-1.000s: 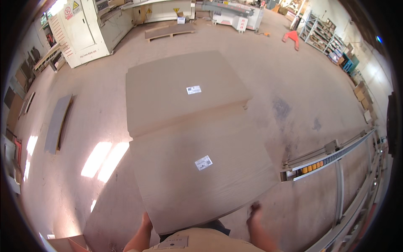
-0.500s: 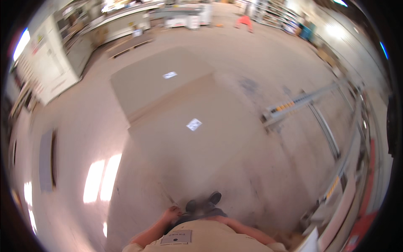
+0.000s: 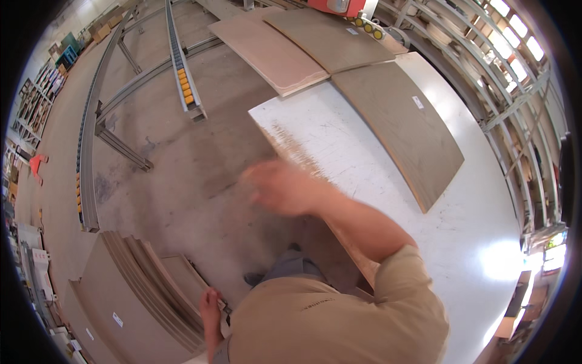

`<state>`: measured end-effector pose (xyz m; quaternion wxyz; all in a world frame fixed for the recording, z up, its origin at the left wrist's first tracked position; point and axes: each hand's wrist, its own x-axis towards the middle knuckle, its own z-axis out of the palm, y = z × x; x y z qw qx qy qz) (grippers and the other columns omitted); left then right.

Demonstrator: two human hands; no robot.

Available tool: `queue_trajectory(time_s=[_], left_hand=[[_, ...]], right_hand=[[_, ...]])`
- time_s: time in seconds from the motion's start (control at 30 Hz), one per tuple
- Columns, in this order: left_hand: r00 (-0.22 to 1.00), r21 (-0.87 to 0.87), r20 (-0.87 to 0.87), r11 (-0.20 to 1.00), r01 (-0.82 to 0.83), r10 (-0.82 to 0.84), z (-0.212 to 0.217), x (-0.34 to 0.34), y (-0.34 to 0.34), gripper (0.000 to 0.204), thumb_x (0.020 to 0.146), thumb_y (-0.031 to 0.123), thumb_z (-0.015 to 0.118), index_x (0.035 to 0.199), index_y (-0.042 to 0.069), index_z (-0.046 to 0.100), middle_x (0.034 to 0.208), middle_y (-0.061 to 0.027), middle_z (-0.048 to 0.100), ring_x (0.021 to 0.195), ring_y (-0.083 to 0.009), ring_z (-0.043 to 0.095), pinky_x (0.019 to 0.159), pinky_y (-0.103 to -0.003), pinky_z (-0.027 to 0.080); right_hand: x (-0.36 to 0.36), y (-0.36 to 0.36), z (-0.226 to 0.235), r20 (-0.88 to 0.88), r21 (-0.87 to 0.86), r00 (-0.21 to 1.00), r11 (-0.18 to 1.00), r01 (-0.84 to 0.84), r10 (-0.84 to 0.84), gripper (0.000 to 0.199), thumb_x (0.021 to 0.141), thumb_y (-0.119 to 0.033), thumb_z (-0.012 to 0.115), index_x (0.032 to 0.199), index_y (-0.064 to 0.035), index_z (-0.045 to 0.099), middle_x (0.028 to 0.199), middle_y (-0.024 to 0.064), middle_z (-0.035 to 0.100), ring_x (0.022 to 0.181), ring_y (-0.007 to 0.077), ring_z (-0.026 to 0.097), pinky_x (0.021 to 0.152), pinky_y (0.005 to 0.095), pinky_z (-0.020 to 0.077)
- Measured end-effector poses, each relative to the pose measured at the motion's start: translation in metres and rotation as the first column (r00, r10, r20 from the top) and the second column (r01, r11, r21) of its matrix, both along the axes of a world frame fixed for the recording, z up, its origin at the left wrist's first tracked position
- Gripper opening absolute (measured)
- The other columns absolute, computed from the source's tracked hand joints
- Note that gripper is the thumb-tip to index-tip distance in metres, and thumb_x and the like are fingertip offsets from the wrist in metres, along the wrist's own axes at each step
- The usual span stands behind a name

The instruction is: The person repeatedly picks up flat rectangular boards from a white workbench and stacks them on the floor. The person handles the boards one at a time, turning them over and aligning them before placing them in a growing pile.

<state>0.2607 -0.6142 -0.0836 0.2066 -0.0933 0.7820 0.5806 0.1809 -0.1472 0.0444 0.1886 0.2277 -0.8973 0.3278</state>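
The right hand is a blur above the floor, just left of the worn edge of the white table. It is too smeared to tell if it is spread or curled, or if it holds anything. The left hand is low, farther left of the table, close beside a stack of brown boards. Its fingers look bent, but I can't tell if they grip or touch something.

The labeled board lies on the white table, ahead and to the right of both hands. Its long side runs much the same way as the table's worn edge. The right hand is nearer to it, with scuffed white tabletop between them.

On the table's far end are another brown board and a pinkish board. Left of the table is a roller rail; right of it, a metal rack.
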Motion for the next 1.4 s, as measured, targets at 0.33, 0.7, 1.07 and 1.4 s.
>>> queue_trajectory(time_s=[0.33,0.7,1.07,1.4], left_hand=[[0.418,-0.339,-0.196,0.461,0.820,-0.887,0.065,-0.119,0.333,0.043,0.097,0.037,0.056,0.126,0.004,0.058,0.119,-0.0186,0.066,0.109,-0.0381,0.063,0.090,-0.048,0.052],[0.203,-0.285,-0.843,0.734,0.616,-0.498,0.072,-0.346,0.273,0.027,0.081,0.007,0.063,0.108,0.005,0.061,0.101,-0.0143,0.062,0.094,-0.0345,0.060,0.084,-0.046,0.049],[0.173,-0.561,-0.706,0.692,0.454,-0.686,0.029,-0.386,0.418,0.047,0.083,0.023,0.070,0.123,0.001,0.057,0.133,-0.0233,0.052,0.127,-0.0412,0.047,0.108,-0.051,0.037],[0.141,-0.519,-0.669,0.595,0.614,-0.730,0.047,-0.392,0.419,0.049,0.083,0.025,0.070,0.122,-0.001,0.058,0.139,-0.0217,0.044,0.133,-0.0407,0.039,0.112,-0.051,0.034]], right_hand=[[0.286,0.282,-0.020,-0.223,0.701,0.177,-0.031,0.713,-0.959,0.054,0.096,-0.014,0.060,0.144,0.0025,0.043,0.146,0.0238,0.047,0.135,0.0374,0.046,0.115,0.0475,0.0363],[-0.013,0.177,-0.085,0.111,0.041,0.366,0.372,0.927,-0.924,0.055,0.100,-0.017,0.055,0.149,0.0006,0.039,0.155,0.0171,0.040,0.142,0.0344,0.038,0.116,0.0444,0.0366],[-0.258,0.263,-0.002,0.144,0.472,0.480,0.486,0.735,-0.866,0.089,0.085,-0.048,0.070,0.157,-0.0157,0.029,0.162,0.0176,0.026,0.151,0.0376,0.020,0.121,0.0554,0.0164],[-0.252,0.271,-0.039,0.145,0.588,0.434,0.430,0.685,-0.889,0.084,0.086,-0.045,0.067,0.156,-0.0145,0.033,0.163,0.0197,0.024,0.151,0.0415,0.018,0.121,0.0561,0.0155]])
